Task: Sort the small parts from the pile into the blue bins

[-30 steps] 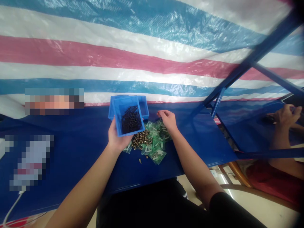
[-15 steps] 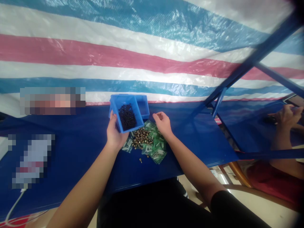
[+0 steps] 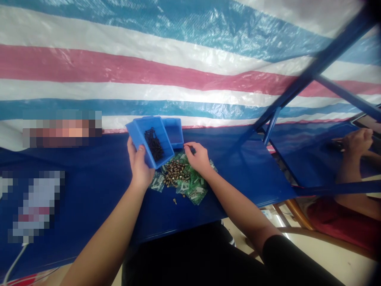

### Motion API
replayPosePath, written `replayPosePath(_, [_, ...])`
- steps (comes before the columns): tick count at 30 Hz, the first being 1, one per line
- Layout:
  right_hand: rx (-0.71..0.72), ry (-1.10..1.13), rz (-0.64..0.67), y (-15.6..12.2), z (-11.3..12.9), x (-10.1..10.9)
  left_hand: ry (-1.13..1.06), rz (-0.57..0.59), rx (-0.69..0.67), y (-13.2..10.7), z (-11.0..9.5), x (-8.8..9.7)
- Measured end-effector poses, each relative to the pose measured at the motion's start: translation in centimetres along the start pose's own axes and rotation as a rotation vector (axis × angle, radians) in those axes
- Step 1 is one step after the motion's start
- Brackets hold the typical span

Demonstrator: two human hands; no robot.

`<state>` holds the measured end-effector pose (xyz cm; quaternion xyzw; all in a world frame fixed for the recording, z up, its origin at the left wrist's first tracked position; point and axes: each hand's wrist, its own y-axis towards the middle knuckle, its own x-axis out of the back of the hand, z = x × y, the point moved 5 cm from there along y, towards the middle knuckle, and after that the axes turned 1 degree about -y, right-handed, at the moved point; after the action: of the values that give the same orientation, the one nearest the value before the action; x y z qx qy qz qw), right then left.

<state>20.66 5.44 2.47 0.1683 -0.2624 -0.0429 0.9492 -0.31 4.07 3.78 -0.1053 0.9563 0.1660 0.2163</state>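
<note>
A: Left grip [image 3: 139,167] is clamped on the blue bin [image 3: 165,143], fingers and thumb at its left side.

B: Where's that bin?

A: Held above the counter [image 3: 104,190], tilted, mouth turned toward the right and the camera. Dark screw-like pieces [image 3: 154,146] are heaped inside.

B: Right grip [image 3: 199,158]?

A: Fingers curled, thumb and index tips close together, just beside the near corner of the second bin [image 3: 175,133]. Dark patch between the fingers; can't tell if it's a pinched part or background.

B: Second bin, where exactly?

A: On the counter, partly behind the held one, near the sheeting. Also blue.

B: Below the hands?

A: Pile of brass-coloured pieces [image 3: 177,171], green-tinted packets [image 3: 197,188] mostly to its right. One loose brass-coloured piece [image 3: 174,201] lies nearer the wearer.

B: Further out?

A: Striped sheeting [image 3: 149,67] rises behind the counter. Blue frame [image 3: 315,69] on the right; past it, a co-worker's hand [image 3: 358,141], a red garment [image 3: 339,222] and a wooden chair [image 3: 297,212]. Far left: a pixelated object [image 3: 37,202], unreadable.
</note>
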Motion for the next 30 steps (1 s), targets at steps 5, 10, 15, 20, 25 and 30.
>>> replayPosePath(5, [0.045, 0.135, 0.181, -0.5, 1.2, -1.1, 0.195, 0.071, -0.087, 0.0, 0.6, 0.3])
replayPosePath(10, [0.06, 0.123, 0.307, -0.7, 1.0, -1.7, 0.417, 0.141, -0.201, -0.3, 0.2, 0.2])
replayPosePath(15, [0.072, 0.088, 0.379, -0.7, 0.9, -1.8, 0.562, 0.169, -0.354, -0.8, -0.6, -0.1])
replayPosePath(20, [0.101, 0.027, 0.414, -0.8, 1.4, -1.9, 0.75, 0.28, -0.511, -1.2, -1.1, -0.4])
replayPosePath(25, [0.137, -0.028, 0.417, -0.7, 1.4, -1.9, 0.779, 0.366, -0.532, -1.2, -1.1, -0.7])
replayPosePath(30, [0.132, -0.044, 0.426, -0.6, 1.2, -1.9, 0.791, 0.335, -0.552, -1.0, -1.5, -0.7])
